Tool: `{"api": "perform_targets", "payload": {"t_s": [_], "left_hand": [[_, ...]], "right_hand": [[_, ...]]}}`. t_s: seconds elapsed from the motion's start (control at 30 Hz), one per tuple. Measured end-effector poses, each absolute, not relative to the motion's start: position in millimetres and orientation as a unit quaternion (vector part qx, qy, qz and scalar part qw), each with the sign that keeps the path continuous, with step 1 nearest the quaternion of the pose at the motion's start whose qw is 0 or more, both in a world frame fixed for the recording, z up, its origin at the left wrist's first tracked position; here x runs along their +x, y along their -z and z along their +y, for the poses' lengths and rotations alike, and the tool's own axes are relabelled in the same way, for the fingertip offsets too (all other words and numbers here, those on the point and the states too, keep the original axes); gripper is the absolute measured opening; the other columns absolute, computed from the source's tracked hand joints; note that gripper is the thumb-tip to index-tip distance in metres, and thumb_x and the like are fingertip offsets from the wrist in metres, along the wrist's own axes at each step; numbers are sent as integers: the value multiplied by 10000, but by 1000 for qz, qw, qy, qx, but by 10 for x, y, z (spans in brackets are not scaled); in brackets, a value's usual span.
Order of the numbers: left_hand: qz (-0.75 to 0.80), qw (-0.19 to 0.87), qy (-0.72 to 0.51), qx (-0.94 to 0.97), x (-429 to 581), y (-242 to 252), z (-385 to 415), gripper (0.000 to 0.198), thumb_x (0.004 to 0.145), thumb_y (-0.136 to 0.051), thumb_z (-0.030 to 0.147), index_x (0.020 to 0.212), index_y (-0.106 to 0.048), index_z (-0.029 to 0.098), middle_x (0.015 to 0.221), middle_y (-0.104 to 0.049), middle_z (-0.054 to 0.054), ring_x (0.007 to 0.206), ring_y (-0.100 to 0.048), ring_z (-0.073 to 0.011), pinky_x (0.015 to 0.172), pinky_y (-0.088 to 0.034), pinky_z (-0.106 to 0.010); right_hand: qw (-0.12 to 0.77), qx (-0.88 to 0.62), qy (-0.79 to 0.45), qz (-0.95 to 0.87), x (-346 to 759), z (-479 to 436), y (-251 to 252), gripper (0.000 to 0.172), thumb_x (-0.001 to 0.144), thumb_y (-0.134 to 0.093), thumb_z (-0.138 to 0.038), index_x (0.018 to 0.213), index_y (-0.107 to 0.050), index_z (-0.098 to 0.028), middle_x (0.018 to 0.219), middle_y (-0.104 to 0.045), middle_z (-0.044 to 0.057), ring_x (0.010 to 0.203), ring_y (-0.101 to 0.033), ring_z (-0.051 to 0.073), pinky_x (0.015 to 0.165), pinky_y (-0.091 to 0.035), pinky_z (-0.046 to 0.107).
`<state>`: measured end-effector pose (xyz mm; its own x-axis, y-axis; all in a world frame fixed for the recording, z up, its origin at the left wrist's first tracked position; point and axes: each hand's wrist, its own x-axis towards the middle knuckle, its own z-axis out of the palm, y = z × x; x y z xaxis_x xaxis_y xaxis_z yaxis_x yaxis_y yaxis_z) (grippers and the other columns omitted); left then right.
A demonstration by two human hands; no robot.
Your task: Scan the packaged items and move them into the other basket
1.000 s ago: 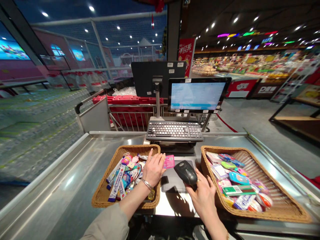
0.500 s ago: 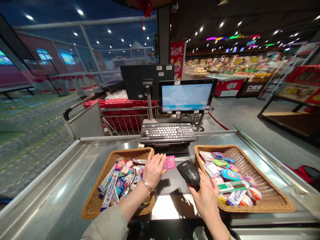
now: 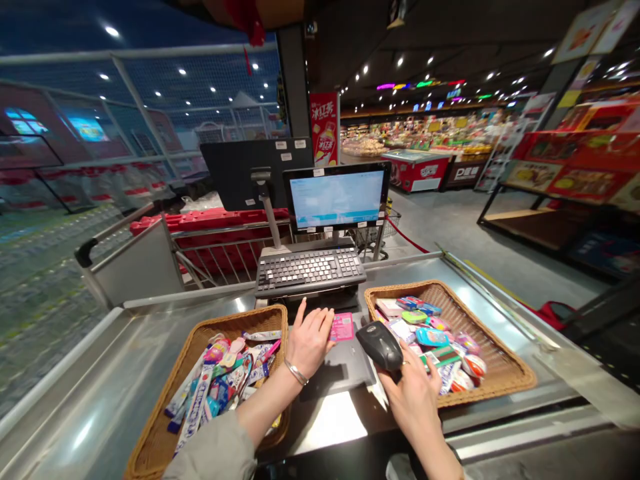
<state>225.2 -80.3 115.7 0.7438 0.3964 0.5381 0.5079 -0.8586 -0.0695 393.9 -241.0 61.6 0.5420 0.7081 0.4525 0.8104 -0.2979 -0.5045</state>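
My left hand (image 3: 310, 340) is over the near right corner of a wicker tray (image 3: 235, 321), with a pink card (image 3: 341, 327) gripped at its fingertips. My right hand (image 3: 413, 400) is shut on a black handheld barcode scanner (image 3: 380, 345), and a pale strip (image 3: 379, 385) shows beneath it. The left tray holds small colourful packets and long white-and-blue tubes (image 3: 196, 407). A second wicker tray (image 3: 415, 287) lies to the right of my right hand, filled with assorted packaged sweets (image 3: 430, 337).
A black keyboard (image 3: 310, 270) and a lit monitor (image 3: 336, 198) stand beyond the hands on a steel checkout counter (image 3: 90, 373). Behind them are a metal railing (image 3: 225, 247) and red crates (image 3: 210, 223). Store shelves and freezers lie further off.
The whole scene has slid left and down as my head turned right. Both hands stay in nearly the same place in the picture, still with the card and the scanner.
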Motion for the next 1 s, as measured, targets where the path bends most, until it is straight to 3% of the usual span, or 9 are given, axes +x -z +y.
{"api": "perform_targets", "payload": {"t_s": [0.57, 1.0], "left_hand": [[-173, 85, 274, -942, 2800, -1189, -821, 574, 838, -671, 376, 1347, -510, 164, 1251, -659, -131, 1142, -610, -280, 1185, -233, -615], [-138, 72, 277, -948, 3162, -1156, -880, 523, 865, -633, 371, 1333, -522, 168, 1282, -645, -133, 1155, -604, -275, 1193, -215, -610]], "right_hand": [[347, -836, 129, -406, 4326, -2602, -618, 400, 837, -458, -420, 1038, -667, -145, 1252, -643, 180, 1214, -552, 294, 1097, -194, 524], [338, -853, 154, -365, 4604, -2755, -620, 440, 861, -437, -492, 1030, -669, -159, 1223, -658, 161, 1198, -550, 286, 1074, -220, 498]]}}
